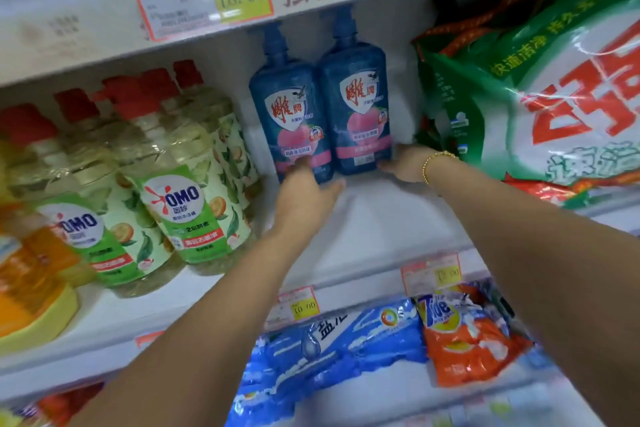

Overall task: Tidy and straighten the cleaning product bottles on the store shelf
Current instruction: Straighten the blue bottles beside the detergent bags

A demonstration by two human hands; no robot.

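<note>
Both our hands reach far over the white shelf (381, 225). Our left hand (304, 194) lays straight fingers on the foot of the left blue bottle (287, 107), thumb spread; our right hand (407, 163) meets the lower corner of the right blue bottle (355, 94), fingers hidden, so we cannot tell its grip. Both bottles stand upright at the back, touching, necks up, pink labels facing us.

You have one camera, worn on your head. It looks forward and a little down into the shelf (381, 218), very near. Your left hand (304, 191) and right hand (405, 163) reach in from the bottom edge.
</note>
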